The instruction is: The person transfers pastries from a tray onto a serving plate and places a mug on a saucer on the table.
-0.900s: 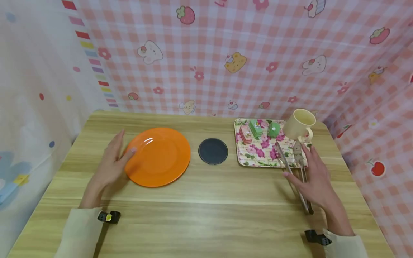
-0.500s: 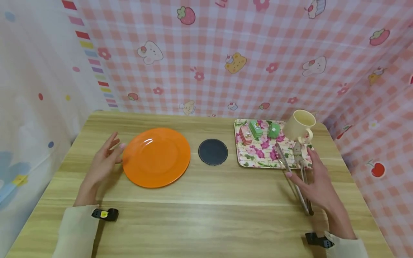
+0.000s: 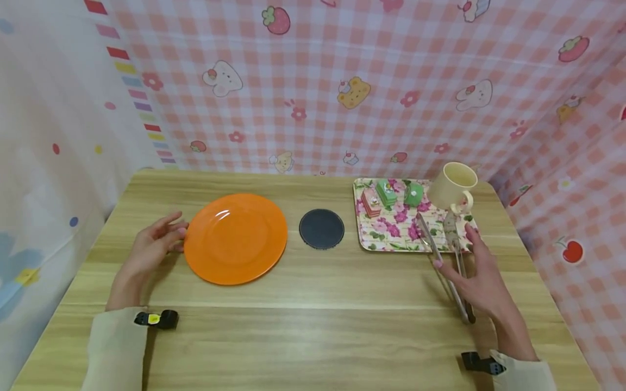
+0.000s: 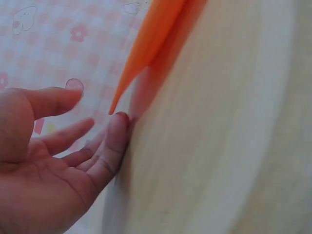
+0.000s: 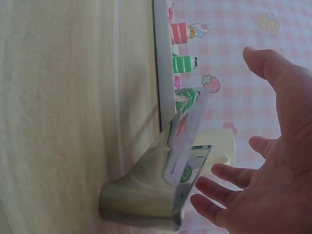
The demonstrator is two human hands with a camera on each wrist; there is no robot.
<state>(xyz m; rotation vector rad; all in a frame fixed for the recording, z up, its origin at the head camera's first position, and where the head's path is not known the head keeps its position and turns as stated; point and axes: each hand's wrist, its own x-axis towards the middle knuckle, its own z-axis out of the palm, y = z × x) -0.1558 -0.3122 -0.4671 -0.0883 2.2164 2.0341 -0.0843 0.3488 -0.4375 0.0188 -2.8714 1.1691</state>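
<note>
An orange plate [image 3: 237, 239] lies on the left of the table. My left hand [image 3: 146, 255] is at its left edge, fingers loosely bent; in the left wrist view a fingertip [image 4: 119, 122] is right below the plate's rim, with the thumb raised apart from it. On the right, metal tongs [image 5: 141, 195] rest with their tips on a floral tray [image 3: 369, 245] and their joined end on the table. My right hand [image 3: 481, 282] hovers over the tongs, fingers spread, holding nothing; the right wrist view shows a gap between palm and tongs.
The tray carries a pink cake slice [image 3: 370, 202], a green cake slice [image 3: 386, 193], a small round green cake [image 3: 413, 194] and a cream mug [image 3: 442, 190] at its back right. A dark round coaster [image 3: 321, 229] lies between plate and tray. Patterned cloth hangs behind and at both sides.
My left hand has drawn back left from over the plate's rim and lowered beside it, and the plate's left edge shows more fully. My right hand has shifted slightly right over the tongs.
</note>
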